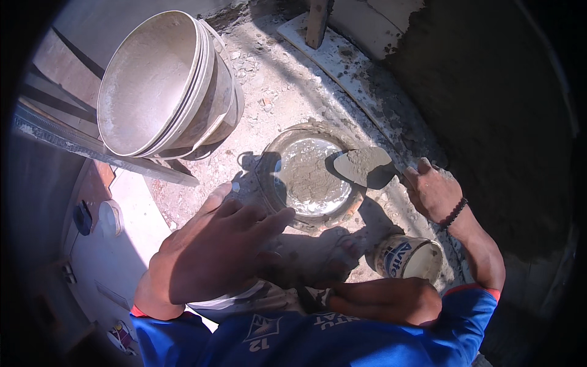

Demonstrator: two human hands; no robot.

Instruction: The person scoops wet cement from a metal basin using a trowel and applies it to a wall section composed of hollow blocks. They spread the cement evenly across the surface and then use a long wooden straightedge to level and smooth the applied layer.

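Note:
My right hand (434,189) grips the handle of a trowel, whose blade (364,166) carries grey mortar and reaches over the right side of a round, shallow container (333,214). Wet mortar (309,177) and a whitish film lie inside it. My left hand (220,251) is palm down at the container's lower left, thumb and fingers apart, holding nothing. Its shadow and the trowel's fall around the container. Below my right hand, a small printed can (430,263) stands beside my bent bare leg (382,303).
A large pale bucket (156,85) stands at upper left beside a long metal profile (73,140). A wooden post (318,21) rises from a pale board (299,33) at the back. A shaded wall with dark plaster (489,92) fills the right. Dark and white objects (82,217) lie at left.

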